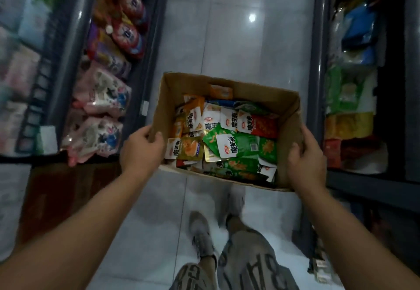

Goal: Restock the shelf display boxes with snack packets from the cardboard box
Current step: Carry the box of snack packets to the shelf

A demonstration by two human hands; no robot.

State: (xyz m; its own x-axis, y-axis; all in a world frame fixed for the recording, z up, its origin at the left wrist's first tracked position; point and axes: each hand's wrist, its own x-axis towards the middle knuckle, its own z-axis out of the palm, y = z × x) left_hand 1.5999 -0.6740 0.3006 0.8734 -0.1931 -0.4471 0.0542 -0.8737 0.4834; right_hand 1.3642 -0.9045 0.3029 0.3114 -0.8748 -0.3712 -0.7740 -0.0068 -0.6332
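Observation:
An open cardboard box (263, 89) is held out in front of me above the tiled floor. It is filled with several small snack packets (234, 144) in green, red, orange and white. My left hand (141, 148) grips the box's left wall, thumb curled over the rim. My right hand (305, 158) grips the right wall in the same way. Display boxes (348, 126) with green, yellow and red packets stand on the right shelf, close to my right hand.
A dark shelf unit (145, 67) on the left carries pink and red snack bags (102, 94). Another shelf (318, 62) runs along the right with blue and green packs. A glossy tiled aisle (238, 39) lies between them. My legs and shoes (201, 233) show below.

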